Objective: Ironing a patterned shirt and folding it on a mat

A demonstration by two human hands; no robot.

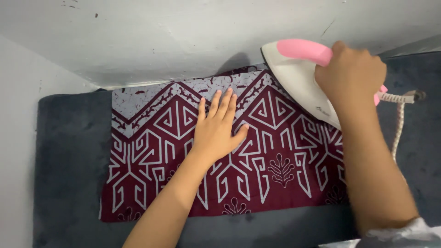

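A maroon cloth (pixel 151 151) with white geometric patterns lies flat on a dark grey mat (pixel 69 160). My left hand (pixel 216 128) rests palm down on the middle of the cloth, fingers spread and pointing away from me. My right hand (pixel 351 73) grips the pink handle of a white iron (pixel 298 80), which sits on the cloth's far right corner with its tip pointing toward the wall. My right forearm hides part of the cloth's right side.
A white braided cord (pixel 398 117) runs from the iron's back down the right side of the mat. A light grey wall (pixel 161 36) rises just beyond the cloth's far edge, and another wall (pixel 16 138) borders the mat on the left.
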